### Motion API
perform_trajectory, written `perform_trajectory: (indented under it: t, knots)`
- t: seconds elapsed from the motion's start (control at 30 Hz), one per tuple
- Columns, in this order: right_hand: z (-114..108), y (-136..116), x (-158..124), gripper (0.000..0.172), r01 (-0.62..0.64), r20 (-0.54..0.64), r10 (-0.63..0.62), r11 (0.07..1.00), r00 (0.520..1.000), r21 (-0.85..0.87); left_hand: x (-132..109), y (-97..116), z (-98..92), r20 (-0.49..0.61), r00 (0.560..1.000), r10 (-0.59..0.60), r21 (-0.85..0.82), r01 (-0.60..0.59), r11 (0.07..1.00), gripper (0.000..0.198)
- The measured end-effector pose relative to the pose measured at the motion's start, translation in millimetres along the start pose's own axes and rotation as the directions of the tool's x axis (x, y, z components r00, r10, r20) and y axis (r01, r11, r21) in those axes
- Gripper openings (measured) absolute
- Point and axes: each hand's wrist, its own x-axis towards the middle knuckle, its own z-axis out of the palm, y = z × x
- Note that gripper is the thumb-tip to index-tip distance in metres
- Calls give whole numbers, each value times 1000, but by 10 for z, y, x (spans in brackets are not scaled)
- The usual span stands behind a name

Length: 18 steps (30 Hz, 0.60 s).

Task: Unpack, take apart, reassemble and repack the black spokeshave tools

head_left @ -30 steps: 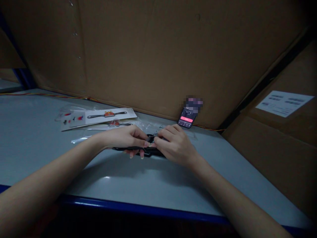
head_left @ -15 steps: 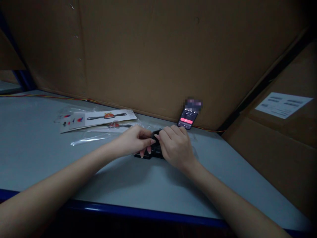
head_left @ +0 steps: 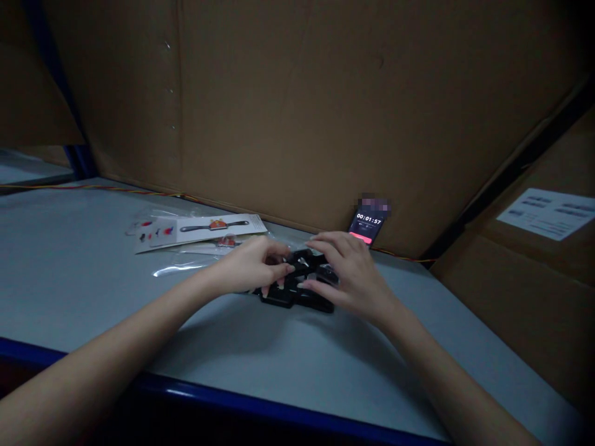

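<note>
1. A tall brown cardboard panel (head_left: 288,111) backs the work area.
2. Before it spreads a smooth pale grey tabletop (head_left: 302,371) with a blue front edge.
3. At right stands a brown cardboard surface (head_left: 525,297) bearing a white printed paper label (head_left: 546,214).
4. Flat white printed cards (head_left: 214,227), each picturing a two-handled tool, lie overlapping among clear plastic wrapping (head_left: 174,267), left of and behind the hands.
5. Glossy black long-handled tool pieces (head_left: 279,300) sit at the middle of the tabletop, between and beneath both hands; partly covered, their number cannot be told.
6. The person's bare left hand (head_left: 253,263) grips a black piece between thumb and forefinger, other fingertips showing below.
7. The bare right hand (head_left: 357,272) has thumb and fingers spread apart around the pieces' right end; whether they touch cannot be told.
8. A dark slab-shaped phone (head_left: 369,223) leans against the panel, reading 00:01:57.
9. Thin red-and-yellow wire (head_left: 139,188) trails along the table's rear edge.
</note>
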Motion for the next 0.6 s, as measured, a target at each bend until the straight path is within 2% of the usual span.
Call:
perform_trajectory:
  t: [0.1, 0.2, 0.27, 0.33, 0.37, 0.47, 0.53, 0.6]
  knots:
    - [35, 7, -17, 26, -59, 208, 42, 995, 977, 75, -29, 41, 10, -11, 990, 141, 250, -134, 959, 19]
    - [55, -3, -35, 23, -185, 279, 137, 971, 950, 154, -57, 85, -49, 16, 982, 190, 352, -184, 918, 26]
    - [60, 14, -40, 24, -281, 264, 228, 941, 937, 187, -89, 84, -184, -10, 988, 156, 360, -142, 922, 38]
    - [76, 61, -41, 26, -388, 248, 334, 896, 910, 217, -130, 28, -383, -80, 994, 70, 369, -36, 929, 54]
    - [92, 94, -42, 28, -442, 247, 385, 864, 889, 243, -149, -27, -490, -136, 990, 24, 378, 29, 925, 54]
    - [168, 199, -46, 31, -594, 327, 496, 689, 804, 415, -181, -276, -737, -207, 973, -97, 444, 182, 877, 56]
    - [220, 244, -44, 31, -673, 424, 529, 500, 735, 545, -169, -465, -786, -202, 969, -140, 518, 227, 825, 52]
    - [249, 251, -37, 32, -710, 486, 542, 349, 686, 612, -136, -614, -752, -180, 974, -137, 565, 217, 796, 46]
